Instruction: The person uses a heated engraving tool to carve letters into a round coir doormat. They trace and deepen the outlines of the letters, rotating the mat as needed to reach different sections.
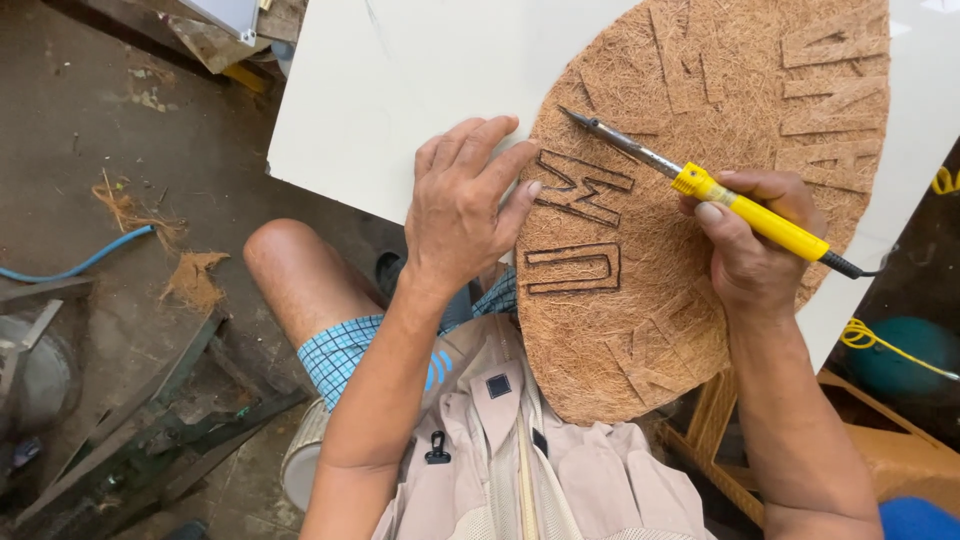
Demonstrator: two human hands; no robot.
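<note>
Right hand (752, 250) is closed round the yellow-handled soldering iron (720, 195); its long axis runs up-left, w/ the tip near the burnt-outline letters (578, 225) on the coir mat (700, 150). Left hand (462, 205) lies flat, fingers spread (nothing held), pinning the mat's left edge on the white board (400, 70), just beside those letters.

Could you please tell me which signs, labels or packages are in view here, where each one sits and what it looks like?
Fibre mat: rounded brown sign on the white board, raised letters, some edged in burnt black; left hand rests on it.
Badge: small blue mark on the beige vest, below the left wrist.
</note>
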